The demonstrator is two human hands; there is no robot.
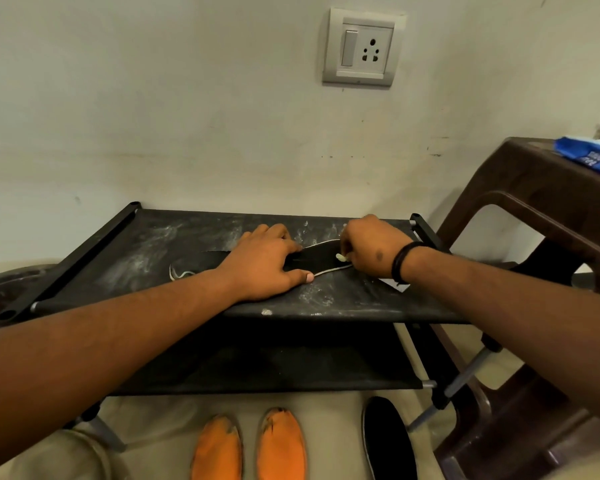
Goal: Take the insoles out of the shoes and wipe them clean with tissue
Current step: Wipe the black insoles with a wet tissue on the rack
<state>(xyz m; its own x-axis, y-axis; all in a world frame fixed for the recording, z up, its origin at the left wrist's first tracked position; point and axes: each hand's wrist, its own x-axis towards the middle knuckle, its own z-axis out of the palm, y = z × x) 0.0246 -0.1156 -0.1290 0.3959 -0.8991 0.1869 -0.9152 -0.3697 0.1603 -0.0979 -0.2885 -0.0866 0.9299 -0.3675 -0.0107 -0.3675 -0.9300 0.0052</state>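
Two hands on dusty black shelf [146,251]. Left hand [264,265] flat, fingers [284,233] straight, pressing dark insole [321,256] down on shelf top. Right hand [371,247] fingers curled, pinching small wad of tissue [342,257] against insole. Second dark insole [388,438] and two orange insoles [250,448] on floor below.

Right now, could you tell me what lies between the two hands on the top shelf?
In the head view, only a bare stretch of the black insole shows between the left hand, pressing it flat, and the right hand, which pinches a small tissue wad.
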